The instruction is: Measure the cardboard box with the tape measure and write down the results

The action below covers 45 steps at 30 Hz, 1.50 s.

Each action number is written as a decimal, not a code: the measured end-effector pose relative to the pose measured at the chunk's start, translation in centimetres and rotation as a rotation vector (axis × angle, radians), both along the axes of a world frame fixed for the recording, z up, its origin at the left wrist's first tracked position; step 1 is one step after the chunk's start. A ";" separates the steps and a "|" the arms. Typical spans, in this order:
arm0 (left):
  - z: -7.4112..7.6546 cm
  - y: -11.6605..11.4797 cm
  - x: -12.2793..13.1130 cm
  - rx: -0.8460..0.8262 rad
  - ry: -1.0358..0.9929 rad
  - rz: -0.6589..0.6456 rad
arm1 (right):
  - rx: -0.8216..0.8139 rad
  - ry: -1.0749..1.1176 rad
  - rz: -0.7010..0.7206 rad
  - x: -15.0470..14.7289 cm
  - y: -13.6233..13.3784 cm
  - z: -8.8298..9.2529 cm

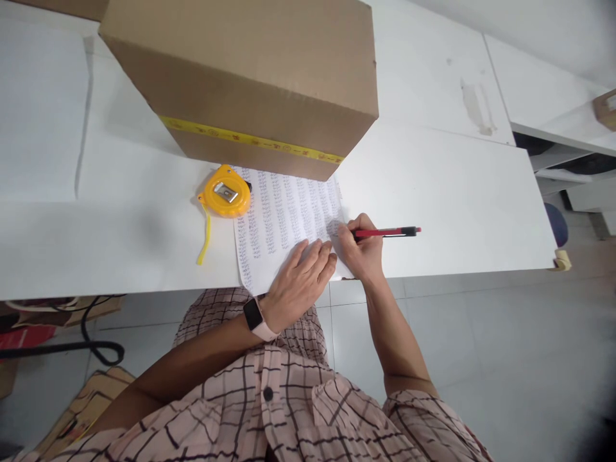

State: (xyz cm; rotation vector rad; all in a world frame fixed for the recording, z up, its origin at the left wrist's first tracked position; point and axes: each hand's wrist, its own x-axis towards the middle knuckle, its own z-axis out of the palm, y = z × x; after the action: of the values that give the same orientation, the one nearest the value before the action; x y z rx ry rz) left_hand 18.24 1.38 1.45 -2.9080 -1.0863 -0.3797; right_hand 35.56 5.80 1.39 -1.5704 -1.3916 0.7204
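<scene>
A sheet of paper covered in columns of handwriting lies at the table's front edge. My left hand rests flat on its lower part, fingers stretched out, with a smartwatch on the wrist. At the sheet's right side, my right hand grips a red and black pen, its tip toward the writing. A yellow tape measure sits on the sheet's upper left, its yellow strap hanging to the left. The sheet's top edge meets a large cardboard box sealed with yellow tape.
The white table stretches left and right, its front edge close to my body. A large white sheet lies at the far left. Black cable and flattened cardboard are below on the left. A small box stands far right.
</scene>
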 end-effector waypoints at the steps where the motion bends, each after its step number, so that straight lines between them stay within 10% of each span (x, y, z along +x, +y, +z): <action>1: 0.0 0.0 0.0 -0.002 0.000 0.000 | 0.003 -0.001 0.001 0.0 0.0 0.0; 37: 0.0 0.1 0.0 0.033 -0.006 0.000 | 0.023 0.028 0.002 0.1 0.0 -0.5; 45: -0.7 -0.2 -0.2 -0.029 -0.031 -0.004 | 0.175 -0.013 -0.183 0.6 0.4 -0.9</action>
State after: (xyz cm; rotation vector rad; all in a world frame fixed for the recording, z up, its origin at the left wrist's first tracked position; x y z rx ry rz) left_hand 18.08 1.19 0.72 -2.9395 -1.0986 -0.4145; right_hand 36.14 6.22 0.51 -1.5416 -1.2650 0.4668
